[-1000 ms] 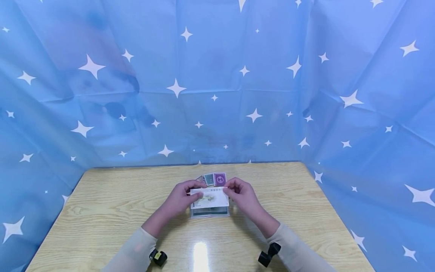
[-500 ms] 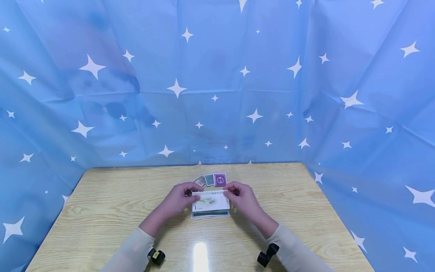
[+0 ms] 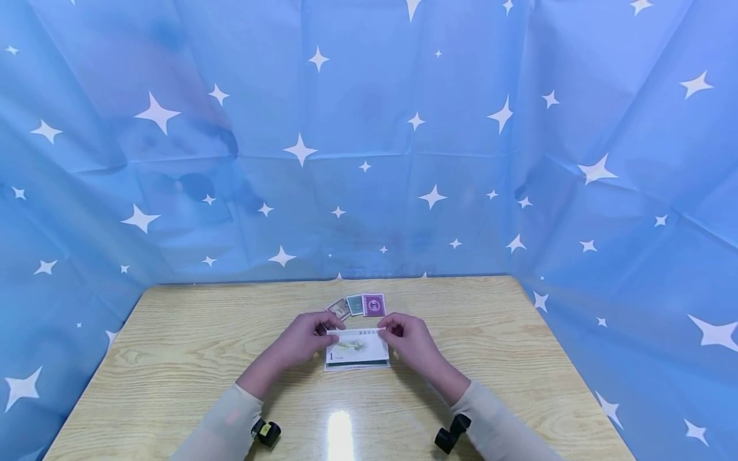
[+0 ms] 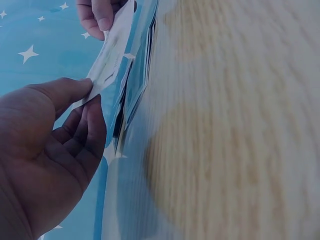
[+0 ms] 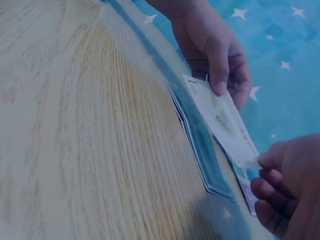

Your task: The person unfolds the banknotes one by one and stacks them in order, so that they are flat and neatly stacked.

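Observation:
A pale paper banknote (image 3: 357,346) marked with a 1 is stretched between both hands. My left hand (image 3: 308,335) pinches its far left corner between thumb and fingers, and my right hand (image 3: 408,338) pinches its far right corner. In the right wrist view the banknote (image 5: 220,120) hangs tilted above a stack of greenish notes (image 5: 202,155). The head view shows just the near edge of that stack (image 3: 359,366), since the banknote covers the rest.
Behind the hands lie a purple note (image 3: 373,305), a green note (image 3: 354,305) and a brownish note (image 3: 339,309), side by side and partly overlapping. They rest on a wooden table (image 3: 207,339). A blue star-patterned curtain (image 3: 369,141) hangs behind it.
Both hands have moved slightly toward the near side with the banknote, which now covers more of the greenish stack. The brownish note behind shows more fully.

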`<action>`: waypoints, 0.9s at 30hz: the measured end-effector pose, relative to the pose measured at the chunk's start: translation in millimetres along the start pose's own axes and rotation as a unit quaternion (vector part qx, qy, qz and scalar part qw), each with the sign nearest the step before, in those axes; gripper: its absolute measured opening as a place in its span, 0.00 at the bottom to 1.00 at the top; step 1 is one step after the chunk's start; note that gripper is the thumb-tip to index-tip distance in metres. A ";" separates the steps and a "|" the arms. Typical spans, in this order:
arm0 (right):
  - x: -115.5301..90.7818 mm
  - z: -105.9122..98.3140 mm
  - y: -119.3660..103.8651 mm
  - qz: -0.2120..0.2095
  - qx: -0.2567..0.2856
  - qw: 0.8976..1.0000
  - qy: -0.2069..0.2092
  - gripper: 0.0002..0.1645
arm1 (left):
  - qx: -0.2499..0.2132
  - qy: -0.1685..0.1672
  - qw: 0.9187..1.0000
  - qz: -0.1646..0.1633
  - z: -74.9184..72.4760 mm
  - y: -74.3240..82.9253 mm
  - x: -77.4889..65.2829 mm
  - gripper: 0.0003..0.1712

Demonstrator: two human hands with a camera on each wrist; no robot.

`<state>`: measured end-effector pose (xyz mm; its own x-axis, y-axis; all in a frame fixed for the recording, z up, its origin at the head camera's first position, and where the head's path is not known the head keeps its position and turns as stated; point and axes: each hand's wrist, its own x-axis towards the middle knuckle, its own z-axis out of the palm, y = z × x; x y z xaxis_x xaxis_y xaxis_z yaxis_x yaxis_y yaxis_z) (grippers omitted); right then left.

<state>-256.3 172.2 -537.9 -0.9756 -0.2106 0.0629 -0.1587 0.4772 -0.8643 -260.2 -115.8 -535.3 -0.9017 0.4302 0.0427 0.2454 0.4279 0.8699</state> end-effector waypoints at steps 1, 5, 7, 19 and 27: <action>-0.2 0.0 0.0 -0.003 -0.003 1.000 -0.001 0.07 | 0.003 -0.002 1.000 0.001 0.2 -0.9 0.1 0.13; -0.6 0.7 1.2 -0.015 -0.015 1.000 -0.004 0.07 | 0.013 -0.011 1.000 0.005 0.8 -3.2 1.0 0.13; -0.9 1.2 1.6 -0.025 -0.026 0.999 -0.007 0.07 | 0.018 -0.014 1.000 0.007 0.8 -3.4 1.6 0.12; 0.2 4.0 4.8 -0.032 -0.075 0.997 -0.006 0.07 | 0.071 -0.017 0.997 0.035 2.0 -6.5 3.0 0.11; 1.5 6.5 7.2 -0.047 -0.104 0.993 -0.018 0.07 | 0.105 -0.023 0.993 0.040 5.2 -12.0 7.5 0.10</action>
<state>-257.8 169.7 -547.2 -0.9492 -0.2922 0.1171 -0.2812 0.6197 -0.7328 -268.0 -113.6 -547.9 -0.8606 0.5030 0.0803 0.3879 0.5450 0.7433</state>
